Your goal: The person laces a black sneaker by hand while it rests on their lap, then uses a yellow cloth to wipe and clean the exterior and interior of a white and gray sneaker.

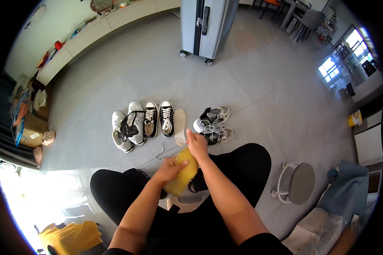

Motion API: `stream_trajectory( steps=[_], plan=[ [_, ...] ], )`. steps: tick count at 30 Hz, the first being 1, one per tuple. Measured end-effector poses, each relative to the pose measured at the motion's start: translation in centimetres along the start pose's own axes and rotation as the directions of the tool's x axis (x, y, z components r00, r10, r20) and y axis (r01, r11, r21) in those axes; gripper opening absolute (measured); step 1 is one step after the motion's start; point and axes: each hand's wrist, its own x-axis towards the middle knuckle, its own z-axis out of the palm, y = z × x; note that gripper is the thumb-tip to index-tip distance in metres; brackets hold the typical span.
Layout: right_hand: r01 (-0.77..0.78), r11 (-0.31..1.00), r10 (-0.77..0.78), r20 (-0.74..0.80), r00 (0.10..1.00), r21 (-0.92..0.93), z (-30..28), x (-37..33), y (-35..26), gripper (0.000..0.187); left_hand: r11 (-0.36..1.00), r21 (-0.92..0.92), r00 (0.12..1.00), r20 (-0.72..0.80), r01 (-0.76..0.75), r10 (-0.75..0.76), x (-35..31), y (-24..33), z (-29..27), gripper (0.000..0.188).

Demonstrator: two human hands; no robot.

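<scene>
Between my knees I hold a yellow insole (186, 173), somewhat blurred, with both hands. My left hand (167, 169) grips its left edge, thumb lying on the yellow face. The fingers of my right hand (197, 144) close round its upper end, thumb pointing up. Just beyond, a pale insole (180, 126) lies flat on the floor. A white shoelace (161, 154) trails left of the hands. Grey-and-white sneakers (215, 124) with loose laces sit to the right. On the left stand black canvas shoes (167, 119) and white high-tops (135, 121) with black laces.
A silver suitcase (204, 32) on wheels stands ahead. A small round stool (301, 183) is at my right, near a grey-blue cloth (349, 187). A cardboard box (33, 129) sits far left, and a yellow cloth (72, 236) lies lower left. A low white cabinet (89, 34) lines the wall.
</scene>
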Motion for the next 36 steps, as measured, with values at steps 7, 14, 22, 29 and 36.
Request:
stream_trajectory(
  steps=[7, 14, 22, 29, 36],
  plan=[
    [-0.576, 0.591, 0.52, 0.279, 0.807, 0.565, 1.4, 1.7, 5.8, 0.037, 0.982, 0.178, 0.919, -0.373, -0.069, 0.132, 10.2, -4.7, -1.9, 0.027],
    [-0.223, 0.88, 0.445, -0.568, 0.692, 0.419, 2.4, 3.7, 6.3, 0.028, 0.912, 0.41, 0.943, -0.312, 0.025, 0.114, 25.8, -7.0, -3.1, 0.032],
    [-0.32, 0.809, 0.584, -0.615, 0.53, 0.493, 2.8, 4.7, 7.8, 0.027, 0.16, 0.986, 0.998, -0.038, 0.044, -0.041, 31.5, -3.9, 0.6, 0.043],
    [-0.361, 0.848, 0.53, -0.634, 0.563, 0.388, 3.9, 4.0, 11.8, 0.026, 0.43, 0.901, 0.989, 0.001, -0.066, 0.151, 27.1, -10.3, -2.3, 0.023],
    [-0.188, 0.528, 0.615, -0.22, 0.758, 0.828, 3.8, 3.8, 13.5, 0.021, 0.972, -0.034, 0.971, -0.047, 0.233, -0.235, 24.7, -7.1, -4.2, 0.043]
  ],
)
